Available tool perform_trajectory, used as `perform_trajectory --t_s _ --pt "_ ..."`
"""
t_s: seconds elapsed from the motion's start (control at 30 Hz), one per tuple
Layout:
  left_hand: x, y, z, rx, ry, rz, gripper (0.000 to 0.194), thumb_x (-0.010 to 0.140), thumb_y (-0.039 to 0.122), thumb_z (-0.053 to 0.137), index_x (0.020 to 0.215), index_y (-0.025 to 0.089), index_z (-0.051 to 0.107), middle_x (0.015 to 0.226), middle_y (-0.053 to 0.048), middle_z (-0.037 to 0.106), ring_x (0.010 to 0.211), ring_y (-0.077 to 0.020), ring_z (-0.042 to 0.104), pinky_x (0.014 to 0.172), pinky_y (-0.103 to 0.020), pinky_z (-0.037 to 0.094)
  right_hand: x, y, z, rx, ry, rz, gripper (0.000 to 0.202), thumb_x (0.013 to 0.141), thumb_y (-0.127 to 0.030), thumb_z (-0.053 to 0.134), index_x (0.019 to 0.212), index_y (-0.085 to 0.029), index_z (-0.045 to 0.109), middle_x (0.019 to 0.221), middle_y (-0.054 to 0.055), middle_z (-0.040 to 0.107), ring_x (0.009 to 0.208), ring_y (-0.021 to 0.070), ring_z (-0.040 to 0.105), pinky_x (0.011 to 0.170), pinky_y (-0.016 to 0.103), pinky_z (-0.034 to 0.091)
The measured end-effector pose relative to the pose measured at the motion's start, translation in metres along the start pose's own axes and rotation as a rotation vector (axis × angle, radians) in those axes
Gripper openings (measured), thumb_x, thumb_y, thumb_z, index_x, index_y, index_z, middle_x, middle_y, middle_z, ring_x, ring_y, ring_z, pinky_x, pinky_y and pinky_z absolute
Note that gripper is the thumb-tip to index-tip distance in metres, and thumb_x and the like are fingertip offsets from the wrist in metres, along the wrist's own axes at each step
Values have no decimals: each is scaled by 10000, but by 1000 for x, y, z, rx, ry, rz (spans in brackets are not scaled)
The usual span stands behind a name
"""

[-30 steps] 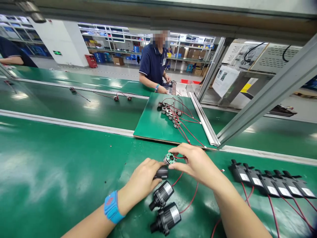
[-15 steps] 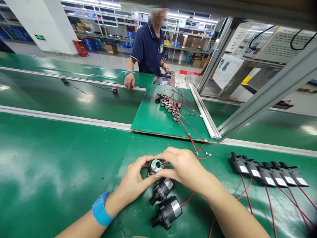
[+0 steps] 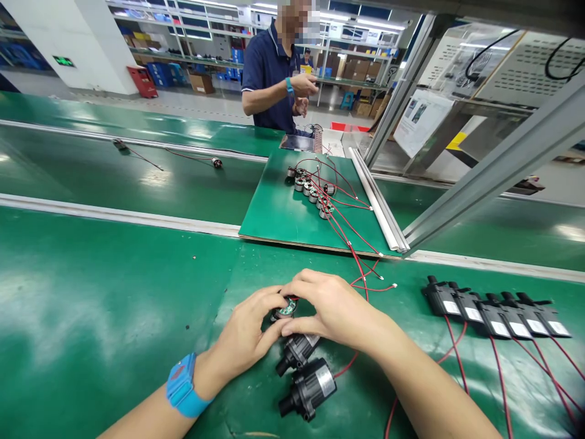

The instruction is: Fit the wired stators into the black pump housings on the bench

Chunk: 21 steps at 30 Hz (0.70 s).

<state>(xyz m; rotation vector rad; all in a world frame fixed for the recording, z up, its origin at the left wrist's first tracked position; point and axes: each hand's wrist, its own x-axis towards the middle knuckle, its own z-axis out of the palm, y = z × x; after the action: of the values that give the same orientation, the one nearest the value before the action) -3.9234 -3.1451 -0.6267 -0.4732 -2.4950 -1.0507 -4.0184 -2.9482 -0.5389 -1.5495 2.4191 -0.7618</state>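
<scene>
A round black part with a green circuit ring [image 3: 286,308] is held between both hands at the middle of the bench. My left hand [image 3: 249,323] grips its left side, with a blue band on the wrist. From the right, my right hand [image 3: 320,305] closes on the same part, its fingers covering the top edge. Just below the hands lies a black pump [image 3: 298,352], partly hidden by the right hand. A second black pump [image 3: 307,389] with a silver label and red wire lies nearer to me.
Several black pumps [image 3: 496,314] with red wires lie at the right. Wired metal motor parts [image 3: 313,190] sit on a raised green board [image 3: 278,213]. A metal frame post [image 3: 493,146] slants across the right. A person [image 3: 269,73] stands beyond the conveyor.
The held part has tilted and sunk slightly, and fingers now cover more of its green ring. The person opposite has raised an arm from the conveyor edge. A motor on the belt has shifted slightly right.
</scene>
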Motion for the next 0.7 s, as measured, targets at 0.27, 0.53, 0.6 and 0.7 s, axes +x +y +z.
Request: perform_trajectory --t_s 0.27,0.53,0.6,0.7 --pt "8 3 -13 119 0 80 236 967 168 557 1174 260 623 1321 -71 617 1187 -188 636 1000 -291 531 5 -4 11 -123 73 -76 293 962 -404 626 1172 -206 676 1086 72 655 973 211 612 866 329 509" --pt "8 41 -13 284 94 -14 304 997 350 530 1274 233 576 1344 -106 574 1229 -249 547 1017 -407 429 5 32 9 148 26 203 447 986 -376 602 1408 -275 493 1089 36 705 1014 199 667 897 336 500" --pt "-8 64 0 378 120 147 353 956 501 571 1188 245 648 1194 -72 658 1095 -255 568 948 -412 389 0 42 6 138 -35 203 428 989 -359 594 1403 -286 514 1078 32 714 1004 201 673 899 339 496" --pt "-28 87 20 506 129 345 310 942 510 595 1041 242 717 1041 -26 720 966 -217 560 875 -381 351 -11 45 6 91 -59 186 299 975 -336 611 1262 -255 637 1163 53 708 1081 214 655 945 331 477"
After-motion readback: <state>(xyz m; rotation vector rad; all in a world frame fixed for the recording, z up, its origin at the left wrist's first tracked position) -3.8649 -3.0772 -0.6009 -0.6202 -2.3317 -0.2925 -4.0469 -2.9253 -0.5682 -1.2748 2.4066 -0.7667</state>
